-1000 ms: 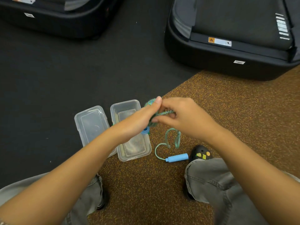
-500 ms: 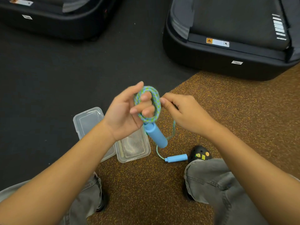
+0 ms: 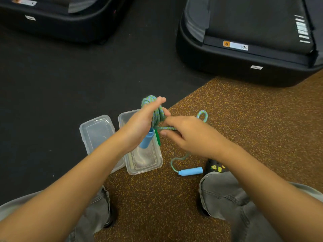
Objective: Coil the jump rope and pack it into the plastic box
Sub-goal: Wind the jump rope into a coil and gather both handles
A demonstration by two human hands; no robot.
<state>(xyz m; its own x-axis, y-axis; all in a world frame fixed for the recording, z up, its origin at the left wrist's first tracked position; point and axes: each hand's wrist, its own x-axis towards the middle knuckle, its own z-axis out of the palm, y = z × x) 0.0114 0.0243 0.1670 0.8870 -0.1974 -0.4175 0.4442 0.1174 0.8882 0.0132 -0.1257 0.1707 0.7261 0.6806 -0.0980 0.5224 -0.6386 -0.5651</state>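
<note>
My left hand (image 3: 141, 123) grips a coil of green-and-blue jump rope (image 3: 157, 114), with one blue handle (image 3: 147, 140) hanging below the palm. My right hand (image 3: 190, 135) pinches the loose strand just right of the coil and holds it across the loops; a small loop of rope (image 3: 202, 115) sticks up behind that hand. The rest of the rope runs down to the second blue handle (image 3: 191, 171), which lies on the brown floor. The clear plastic box (image 3: 132, 170) stands open under my hands, its lid (image 3: 96, 131) lying flat to its left.
Two large black cases sit at the back, one on the right (image 3: 244, 49) and one at the left (image 3: 61, 18). My knees in grey trousers frame the bottom, and a black shoe (image 3: 215, 167) sits beside the floor handle. The box lies where black flooring meets brown speckled flooring (image 3: 174, 198).
My left hand has turned and dropped lower over the box, so the coil now shows edge-on. My right hand has drawn the strand across the coil.
</note>
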